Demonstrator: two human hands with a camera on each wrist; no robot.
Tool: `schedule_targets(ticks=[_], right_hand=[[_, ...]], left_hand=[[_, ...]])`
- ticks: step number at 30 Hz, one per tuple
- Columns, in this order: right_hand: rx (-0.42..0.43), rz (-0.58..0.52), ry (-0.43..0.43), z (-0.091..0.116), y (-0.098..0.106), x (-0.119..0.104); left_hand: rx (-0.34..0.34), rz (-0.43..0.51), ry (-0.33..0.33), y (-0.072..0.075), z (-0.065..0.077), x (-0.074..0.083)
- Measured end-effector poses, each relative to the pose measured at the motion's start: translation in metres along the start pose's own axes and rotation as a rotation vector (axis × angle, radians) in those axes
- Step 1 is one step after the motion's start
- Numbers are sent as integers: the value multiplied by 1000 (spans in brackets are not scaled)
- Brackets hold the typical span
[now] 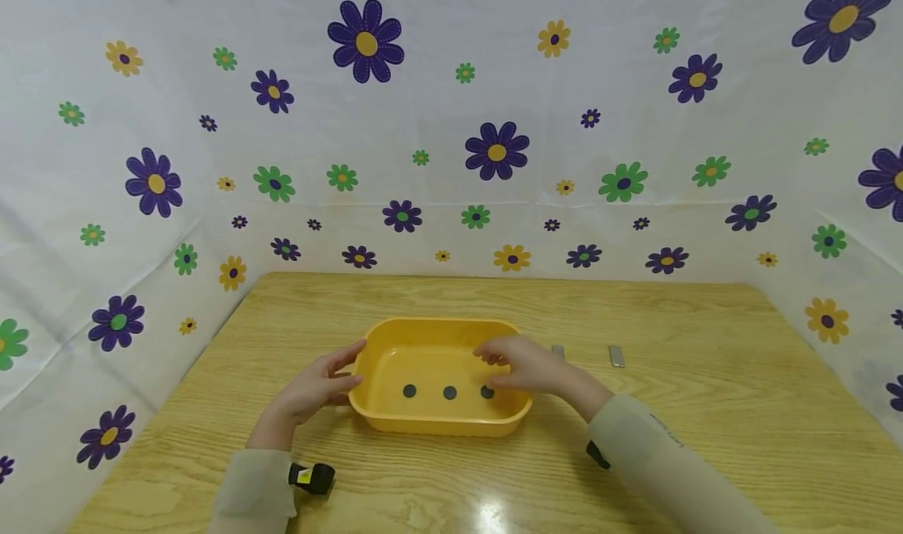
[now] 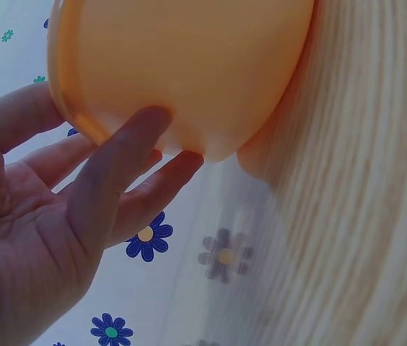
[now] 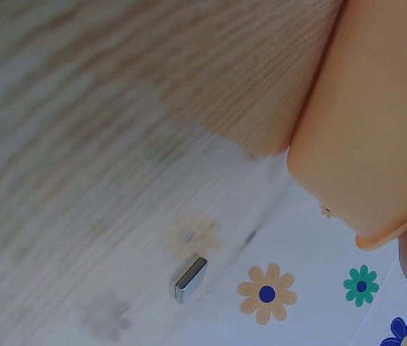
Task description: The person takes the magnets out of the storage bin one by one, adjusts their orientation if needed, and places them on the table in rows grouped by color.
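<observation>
A yellow plastic tub [image 1: 440, 424] stands on the wooden table. Three dark round discs lie in a row on its floor: a left disc [image 1: 409, 390], a middle disc [image 1: 449, 393] and a right disc [image 1: 487, 391], partly covered by my right thumb. My left hand [image 1: 315, 383] touches the tub's left end, thumb and fingers spread against its wall [image 2: 196, 72] and rim. Over the right rim reaches my right hand [image 1: 525, 364], thumb and loosely bent fingers apart inside the tub, nothing visible between them. The right wrist view hides most of that hand behind the tub.
Right of the tub lie two small grey metal blocks, a near block [image 1: 558, 351] partly behind my right hand and a farther block [image 1: 617, 356]. A flowered white cloth [image 1: 423, 126] hangs behind the table [image 1: 670, 440] and along both sides.
</observation>
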State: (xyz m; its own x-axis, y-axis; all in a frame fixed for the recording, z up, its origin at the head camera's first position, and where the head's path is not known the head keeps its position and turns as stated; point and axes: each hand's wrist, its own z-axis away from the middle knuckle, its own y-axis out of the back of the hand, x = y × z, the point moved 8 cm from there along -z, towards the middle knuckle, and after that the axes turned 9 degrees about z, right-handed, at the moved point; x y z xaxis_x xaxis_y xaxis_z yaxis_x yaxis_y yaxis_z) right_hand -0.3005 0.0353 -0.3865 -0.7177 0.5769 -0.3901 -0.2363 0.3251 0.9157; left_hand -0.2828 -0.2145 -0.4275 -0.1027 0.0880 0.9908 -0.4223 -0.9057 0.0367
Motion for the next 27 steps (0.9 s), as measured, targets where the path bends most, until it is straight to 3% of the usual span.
schedule_targets(ticks=[18,27], right_hand=[[-142,149,-27,-7,-12,-6],[-218,293,-47,-12,-23,-7]], left_hand=[[-25,11,-9,1,-1,-3],[-19,14,-6,0,0,-2]])
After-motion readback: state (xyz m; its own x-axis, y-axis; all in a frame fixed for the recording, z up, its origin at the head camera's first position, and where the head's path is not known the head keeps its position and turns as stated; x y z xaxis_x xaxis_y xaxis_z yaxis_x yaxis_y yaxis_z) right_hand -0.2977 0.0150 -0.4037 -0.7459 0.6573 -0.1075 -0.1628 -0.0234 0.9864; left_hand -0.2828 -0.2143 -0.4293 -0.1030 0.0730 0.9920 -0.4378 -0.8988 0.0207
